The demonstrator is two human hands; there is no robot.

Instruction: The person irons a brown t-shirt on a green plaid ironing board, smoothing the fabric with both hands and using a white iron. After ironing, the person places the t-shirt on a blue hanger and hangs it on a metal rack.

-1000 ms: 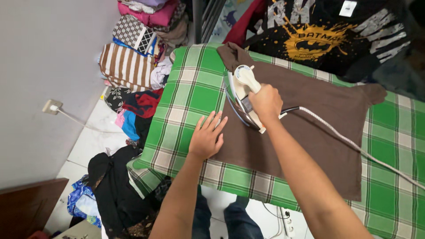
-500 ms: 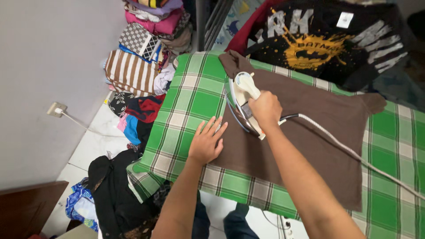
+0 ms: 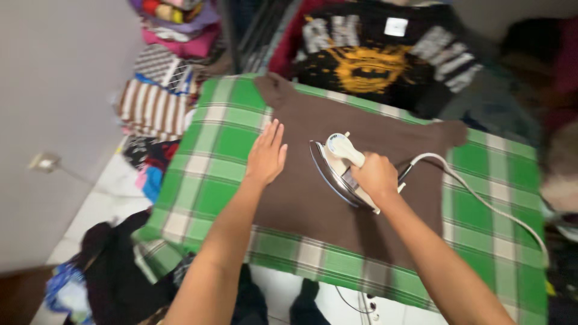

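Observation:
A brown shirt (image 3: 337, 129) lies flat on a board covered with green plaid cloth (image 3: 223, 135). My right hand (image 3: 376, 176) grips the handle of a white electric iron (image 3: 337, 165), which rests on the middle of the shirt. Its white cord (image 3: 481, 198) trails off to the right. My left hand (image 3: 266, 155) lies flat with fingers together on the shirt's left edge, to the left of the iron.
A black printed shirt (image 3: 373, 60) lies beyond the board. Folded clothes (image 3: 159, 90) are stacked against the wall at the left, and dark clothes (image 3: 114, 271) lie heaped on the tiled floor. A wall socket (image 3: 43, 161) sits low on the left wall.
The iron has slid from the shirt's upper left toward its middle. My left hand has moved up along the shirt's left edge. The view has shifted and blurred.

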